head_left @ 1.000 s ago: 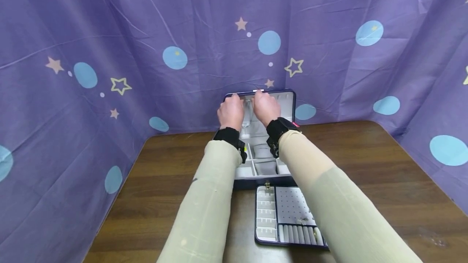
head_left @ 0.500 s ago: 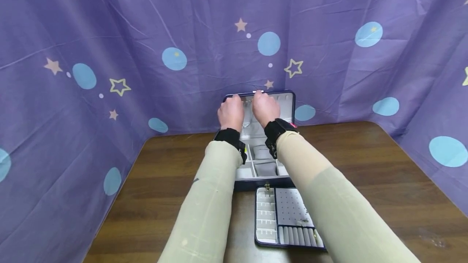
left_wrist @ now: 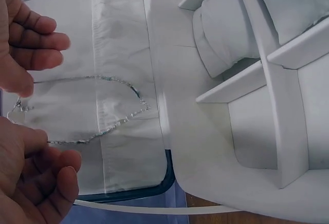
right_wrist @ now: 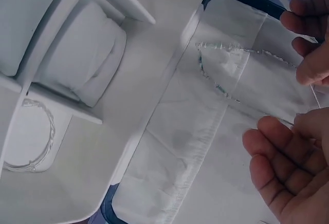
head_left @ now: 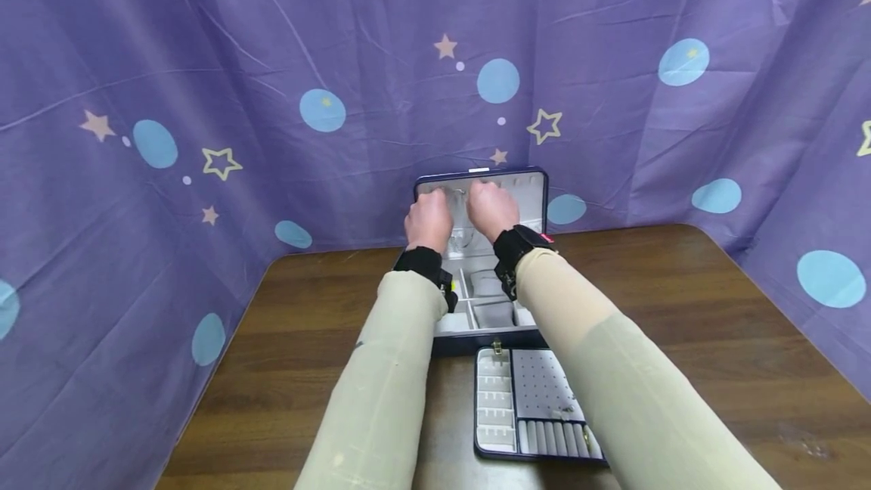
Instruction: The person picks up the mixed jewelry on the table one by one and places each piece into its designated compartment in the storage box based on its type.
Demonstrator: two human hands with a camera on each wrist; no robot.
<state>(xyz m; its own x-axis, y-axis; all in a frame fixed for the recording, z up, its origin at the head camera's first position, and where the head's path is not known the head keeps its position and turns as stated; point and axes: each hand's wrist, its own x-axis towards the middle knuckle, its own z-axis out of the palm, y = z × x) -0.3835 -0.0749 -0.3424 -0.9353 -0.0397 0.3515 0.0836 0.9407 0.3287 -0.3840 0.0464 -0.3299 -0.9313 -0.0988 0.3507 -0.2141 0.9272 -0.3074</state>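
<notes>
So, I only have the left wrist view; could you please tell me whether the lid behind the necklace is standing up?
Observer: Yes, in the head view the lid stands raised behind the left hand and the right hand, with the necklace between.
Operator: Thank you. Does anything lie on the table in front of the box?
Observer: Yes, a tray lies there.
Operator: And might the box hold any jewellery that I cannot see?
Observer: The right wrist view shows what looks like a bracelet in it, across a divider from a cushion.
</notes>
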